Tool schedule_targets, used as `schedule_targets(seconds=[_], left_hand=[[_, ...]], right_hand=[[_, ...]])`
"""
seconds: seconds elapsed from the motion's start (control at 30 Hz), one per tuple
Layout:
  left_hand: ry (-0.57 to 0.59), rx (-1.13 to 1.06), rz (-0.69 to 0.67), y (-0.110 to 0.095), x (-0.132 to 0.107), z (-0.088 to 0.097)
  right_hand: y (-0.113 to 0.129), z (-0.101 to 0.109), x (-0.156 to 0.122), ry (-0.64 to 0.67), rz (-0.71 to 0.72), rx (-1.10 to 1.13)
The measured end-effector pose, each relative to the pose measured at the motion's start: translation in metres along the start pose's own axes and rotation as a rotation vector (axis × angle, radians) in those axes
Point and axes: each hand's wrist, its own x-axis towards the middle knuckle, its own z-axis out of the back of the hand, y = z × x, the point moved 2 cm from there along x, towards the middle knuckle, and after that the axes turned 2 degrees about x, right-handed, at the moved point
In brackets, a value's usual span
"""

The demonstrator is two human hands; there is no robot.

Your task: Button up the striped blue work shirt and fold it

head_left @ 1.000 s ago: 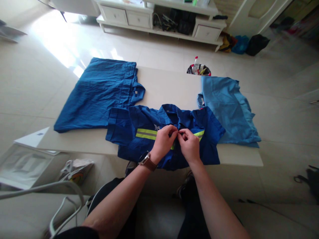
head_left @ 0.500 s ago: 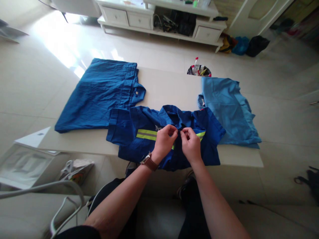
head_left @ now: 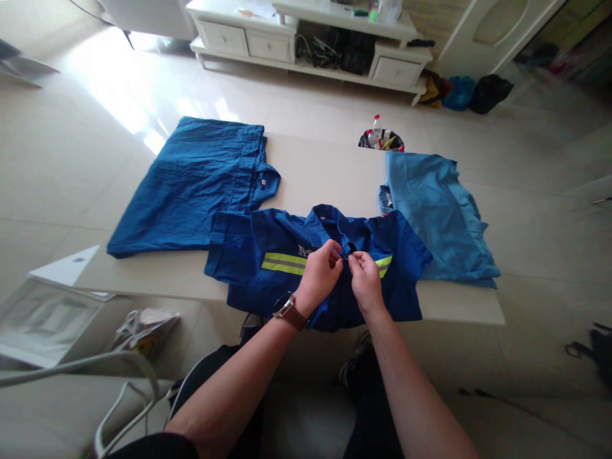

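A dark blue work jacket point(head_left: 282, 236) with yellow-green and grey reflective strips lies front up across the near edge of the white table point(head_left: 320, 172), its collar pointing away from me. My left hand point(head_left: 321, 271), with a watch on the wrist, pinches the jacket's front just below the collar. Close beside it, my right hand point(head_left: 366, 277) pinches the other side of the front opening. Both sets of fingertips nearly meet; whatever small fastening lies between them is hidden.
Folded blue clothing point(head_left: 191, 185) lies at the table's left, and a light blue garment point(head_left: 430, 217) at its right. Beyond the table stand a bin point(head_left: 399, 141) holding bottles and a white TV cabinet point(head_left: 222, 38). A grey cable point(head_left: 119, 360) curves at lower left.
Both hands stay at the jacket's front below the collar, with the fingers shifting slightly. The view has moved a little. The other garments lie as before.
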Motion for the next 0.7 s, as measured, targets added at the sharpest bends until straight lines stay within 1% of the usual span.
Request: schedule_targets(seconds=[0.07, 0.13, 0.17, 0.23, 0.27, 0.33, 0.37, 0.4, 0.43, 0.47, 0.5, 0.53, 0.57, 0.63, 0.7], left_hand=[[0.039, 0.042, -0.021, 0.0, 0.003, 0.006], [0.026, 0.126, -0.014, 0.002, 0.009, 0.025], [-0.018, 0.207, 0.005, 0.004, 0.013, 0.04], [-0.154, 0.453, 0.083, 0.012, 0.021, 0.079], [-0.237, 0.596, 0.164, 0.019, 0.024, 0.101], [-0.347, 0.805, 0.363, 0.039, 0.027, 0.145], [-0.386, 0.863, 0.448, 0.052, 0.028, 0.164], [-0.384, 0.896, 0.504, 0.067, 0.028, 0.179], [-0.337, 0.901, 0.551, 0.081, 0.028, 0.192], [-0.288, 0.897, 0.563, 0.095, 0.027, 0.201], [-0.277, 0.896, 0.555, 0.106, 0.027, 0.208], [-0.277, 0.887, 0.542, 0.115, 0.026, 0.213], [-0.291, 0.861, 0.538, 0.121, 0.026, 0.217], [-0.313, 0.746, 0.558, 0.126, 0.027, 0.223], [-0.287, 0.559, 0.582, 0.124, 0.029, 0.228]], right_hand=[[-0.002, 0.0, 0.001, 0.035, 0.004, -0.053], [-0.003, -0.001, 0.0, 0.03, 0.026, -0.155], [-0.003, -0.002, -0.001, 0.017, 0.041, -0.209], [-0.002, -0.004, -0.002, 0.02, 0.07, -0.307], [-0.002, -0.003, -0.001, 0.029, 0.086, -0.346], [-0.002, 0.008, 0.01, 0.015, 0.151, -0.427], [-0.002, 0.02, 0.019, -0.029, 0.193, -0.476], [-0.002, 0.035, 0.031, -0.103, 0.238, -0.535], [-0.003, 0.054, 0.044, -0.194, 0.259, -0.606], [-0.006, 0.074, 0.059, -0.29, 0.229, -0.673], [-0.01, 0.095, 0.073, -0.357, 0.144, -0.723], [-0.015, 0.113, 0.087, -0.381, 0.03, -0.745], [-0.021, 0.128, 0.099, -0.358, -0.076, -0.737], [-0.028, 0.148, 0.117, -0.312, -0.164, -0.706], [-0.031, 0.156, 0.127, -0.268, -0.184, -0.667]])
